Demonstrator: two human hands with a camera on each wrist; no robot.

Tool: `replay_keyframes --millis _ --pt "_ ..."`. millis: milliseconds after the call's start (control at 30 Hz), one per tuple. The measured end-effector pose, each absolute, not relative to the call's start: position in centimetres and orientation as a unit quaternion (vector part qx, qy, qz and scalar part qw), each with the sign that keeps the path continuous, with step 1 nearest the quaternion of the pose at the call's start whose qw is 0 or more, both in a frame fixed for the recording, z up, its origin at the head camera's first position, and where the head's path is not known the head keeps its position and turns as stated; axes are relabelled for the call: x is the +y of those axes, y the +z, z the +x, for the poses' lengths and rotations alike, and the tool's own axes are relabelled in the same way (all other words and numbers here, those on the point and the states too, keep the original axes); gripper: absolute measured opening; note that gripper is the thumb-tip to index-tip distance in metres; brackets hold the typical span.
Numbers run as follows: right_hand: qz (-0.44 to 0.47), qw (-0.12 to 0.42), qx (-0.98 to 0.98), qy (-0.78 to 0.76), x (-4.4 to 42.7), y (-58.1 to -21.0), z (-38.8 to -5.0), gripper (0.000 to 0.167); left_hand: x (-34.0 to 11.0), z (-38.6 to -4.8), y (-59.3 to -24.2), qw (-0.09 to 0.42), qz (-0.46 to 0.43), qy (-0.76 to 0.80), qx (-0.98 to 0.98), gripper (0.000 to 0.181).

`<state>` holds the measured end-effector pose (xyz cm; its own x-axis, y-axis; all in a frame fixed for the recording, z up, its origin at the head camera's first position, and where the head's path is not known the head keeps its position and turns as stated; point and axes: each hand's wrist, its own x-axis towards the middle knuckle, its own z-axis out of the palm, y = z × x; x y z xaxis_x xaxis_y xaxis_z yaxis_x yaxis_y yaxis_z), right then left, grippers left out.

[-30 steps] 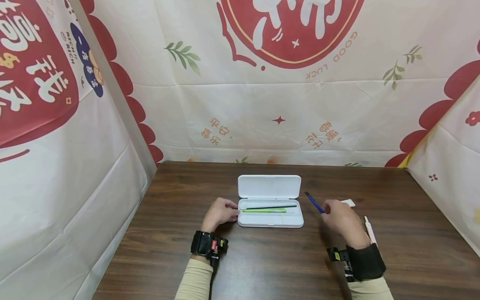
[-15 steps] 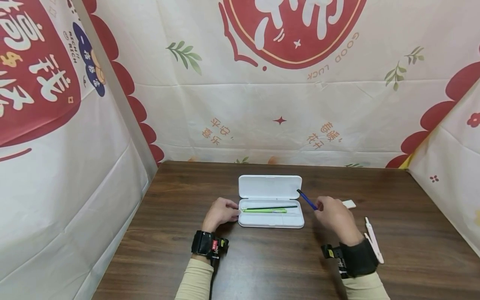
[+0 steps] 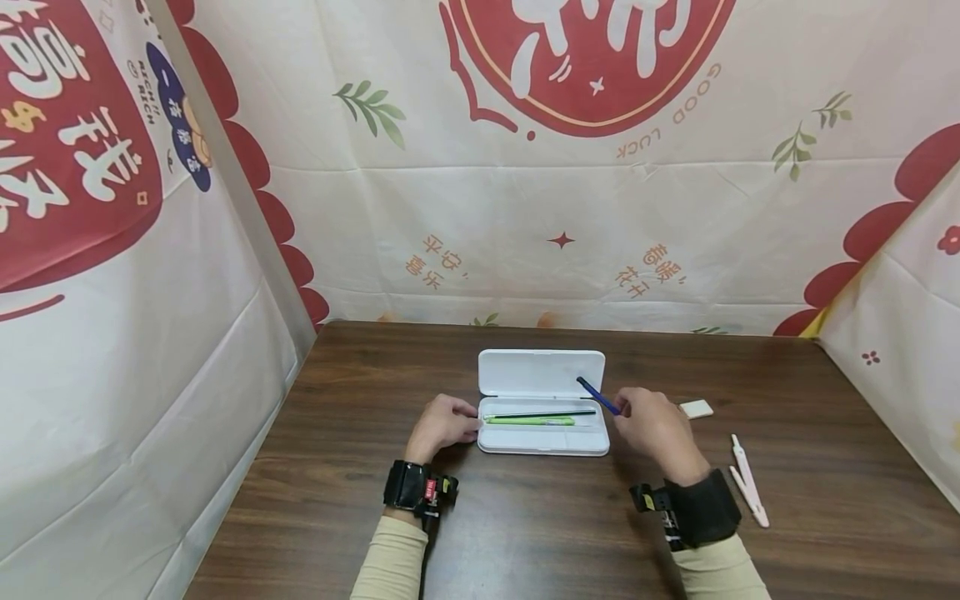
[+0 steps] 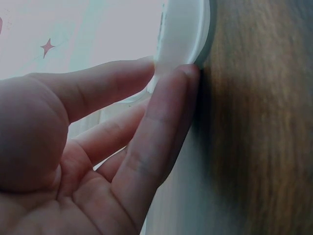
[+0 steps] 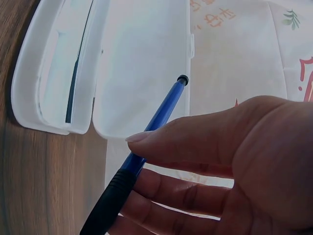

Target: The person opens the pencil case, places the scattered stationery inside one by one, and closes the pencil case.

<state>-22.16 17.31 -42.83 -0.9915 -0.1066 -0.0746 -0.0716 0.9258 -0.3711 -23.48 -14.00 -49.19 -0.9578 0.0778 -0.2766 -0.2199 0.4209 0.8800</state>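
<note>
The left hand [image 3: 442, 427] pinches, its thumb [image 4: 110, 83] close to the fingers [image 4: 151, 122]. The right hand [image 3: 656, 427] pinches too, its thumb [image 5: 190, 139] set opposite bent fingers [image 5: 183, 196]. Both forearms [image 3: 387, 562] slant inward.

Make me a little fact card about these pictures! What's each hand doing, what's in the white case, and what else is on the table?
Left hand: pinches the left end of the case
Right hand: holds a blue pen with a black grip
Case: white pencil case, lid open
Inside: one light-green pen or pencil and one slim dark one; exact kinds unclear
Also on the table: white eraser and white drawing compass, both right of the case
Pen in case: not yet
</note>
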Motion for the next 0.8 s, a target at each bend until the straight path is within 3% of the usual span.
replay_keyframes --millis 800 --pt "-0.075 0.041 0.977 -0.193 14.7 -42.5 -23.1 0.009 -14.1 -23.5 -49.3 0.140 -0.049 0.529 0.836 0.022"
